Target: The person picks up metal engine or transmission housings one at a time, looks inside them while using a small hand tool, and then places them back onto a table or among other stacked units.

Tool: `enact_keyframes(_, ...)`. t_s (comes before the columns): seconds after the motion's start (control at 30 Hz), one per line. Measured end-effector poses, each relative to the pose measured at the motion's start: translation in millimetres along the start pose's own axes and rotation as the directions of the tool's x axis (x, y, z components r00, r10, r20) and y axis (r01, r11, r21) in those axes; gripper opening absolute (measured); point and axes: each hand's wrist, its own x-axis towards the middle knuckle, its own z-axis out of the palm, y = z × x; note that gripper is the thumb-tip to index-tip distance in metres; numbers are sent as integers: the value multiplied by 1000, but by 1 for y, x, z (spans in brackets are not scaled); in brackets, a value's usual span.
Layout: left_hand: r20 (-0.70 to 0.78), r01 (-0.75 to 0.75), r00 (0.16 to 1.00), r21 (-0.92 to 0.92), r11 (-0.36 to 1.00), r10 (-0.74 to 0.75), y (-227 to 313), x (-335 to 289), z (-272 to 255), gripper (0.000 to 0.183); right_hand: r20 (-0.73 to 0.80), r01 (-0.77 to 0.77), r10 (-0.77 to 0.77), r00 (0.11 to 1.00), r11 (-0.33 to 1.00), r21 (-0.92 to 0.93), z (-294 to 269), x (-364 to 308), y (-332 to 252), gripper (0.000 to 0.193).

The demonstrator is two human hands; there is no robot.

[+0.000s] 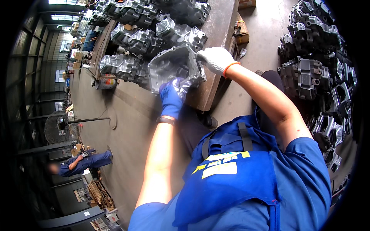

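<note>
Grey cast metal at 12 o'clock: an open, hollow housing, its wide mouth turned toward the wearer, at the near end of a dark bench. Left hand, blue glove, comes up from 7 o'clock to the housing's lower rim; fingers clamped on that rim, tips washed out by glare. Dark band round that wrist. Right hand, white knit glove with orange cuff, sits at the housing's 3 o'clock side; fingers curled, tips at the rim, but cannot tell whether they grip or only rest against it. More grey castings crowd the bench at 11 o'clock, just beside the held one. Second heap of castings between 2 and 3 o'clock, well apart from both hands. Cardboard box beyond the bench edge, 1 o'clock. Blue apron with yellow print fills 5 o'clock. Far off: standing fan at 9, another person in dark blue at 8, wooden pallets between 7 and 8.
</note>
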Motion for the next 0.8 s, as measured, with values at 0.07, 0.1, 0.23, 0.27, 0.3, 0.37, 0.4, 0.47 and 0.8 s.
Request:
enact_keyframes(0.07,-7,7,1000,3,1000,-7,1,-1,0,35,2,-12,12,1000,997,-80,2,-4,-3,23)
enact_keyframes(0.1,0,15,1000,6,1000,-15,2,-1,0,35,17,-6,8,1000,995,-103,2,-8,-4,21)
enact_keyframes(0.23,-8,18,1000,-1,1000,-18,0,-3,2,35,183,92,-73,980,991,-95,-15,-20,-9,17)
enact_keyframes(0.27,-17,43,999,10,999,-43,-1,-5,4,35,237,130,-110,965,989,-69,-19,-25,-11,17)
enact_keyframes(0.3,-29,69,997,19,997,-68,-3,-7,9,36,211,191,-206,956,977,90,-19,-32,-6,16)
enact_keyframes(0.37,-22,160,987,26,987,-160,17,0,5,38,296,145,-233,926,946,291,-27,-41,6,23)
enact_keyframes(0.4,72,309,946,85,947,-315,37,9,1,38,231,46,-171,958,885,464,-21,-45,16,25)
enact_keyframes(0.47,-61,291,951,-168,942,-304,34,8,15,34,38,-19,3,999,907,420,-14,-48,24,27)
enact_keyframes(0.8,-364,6,931,-69,998,-31,-23,-37,13,23,-180,-172,229,957,943,285,15,-38,1,30)
